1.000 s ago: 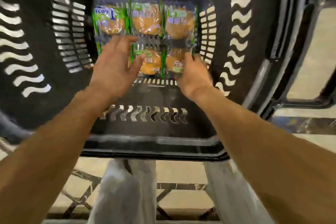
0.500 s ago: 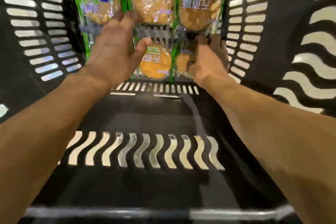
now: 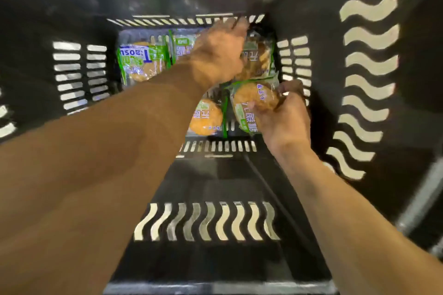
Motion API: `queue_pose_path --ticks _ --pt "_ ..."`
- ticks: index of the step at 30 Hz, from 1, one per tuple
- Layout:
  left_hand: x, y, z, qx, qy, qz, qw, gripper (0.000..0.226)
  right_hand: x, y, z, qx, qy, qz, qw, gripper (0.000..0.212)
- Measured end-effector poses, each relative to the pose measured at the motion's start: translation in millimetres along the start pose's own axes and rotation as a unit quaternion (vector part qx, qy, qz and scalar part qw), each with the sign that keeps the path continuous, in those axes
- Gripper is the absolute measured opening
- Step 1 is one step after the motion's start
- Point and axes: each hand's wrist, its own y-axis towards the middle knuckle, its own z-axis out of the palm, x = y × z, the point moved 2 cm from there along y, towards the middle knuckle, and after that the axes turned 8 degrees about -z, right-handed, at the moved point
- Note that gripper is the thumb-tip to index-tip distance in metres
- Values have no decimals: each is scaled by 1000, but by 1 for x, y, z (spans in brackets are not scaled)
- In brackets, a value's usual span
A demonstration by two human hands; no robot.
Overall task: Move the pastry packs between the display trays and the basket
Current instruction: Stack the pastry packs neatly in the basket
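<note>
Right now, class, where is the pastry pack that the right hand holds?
In the head view it sits low on the basket floor's right side, in the right hand, beside another pack to its left.

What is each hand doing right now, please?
Left hand: reaching over the far packs; grip cannot be told.
Right hand: holding a near pack.

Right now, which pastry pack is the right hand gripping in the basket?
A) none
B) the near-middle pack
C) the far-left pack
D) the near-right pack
D: the right hand has its fingers curled round the near-right pack, lifting it off the basket floor.
</note>
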Motion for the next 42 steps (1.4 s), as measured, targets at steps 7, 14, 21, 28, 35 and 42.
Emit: queue_pose_path --ticks 7,14,21,28,35,42 --pt "-6 32 33 -9 122 -7 992 77 -5 -27 -8 -36 10 -37 999 40" --pt "-14 2 21 -56 109 2 992 47 -3 -32 -26 -56 59 -21 996 31" --pt "15 -110 -44 -66 -277 -95 954 29 57 -68 -81 -28 106 -118 987 26" --pt "43 -344 -269 -226 -444 -95 862 29 226 -221 -215 45 120 -265 956 29" --pt "24 -605 -446 -392 -511 3 765 37 374 -452 -328 46 165 -425 889 51" --pt "17 -803 -489 -515 -539 42 665 42 429 -620 -352 73 175 -546 816 49"
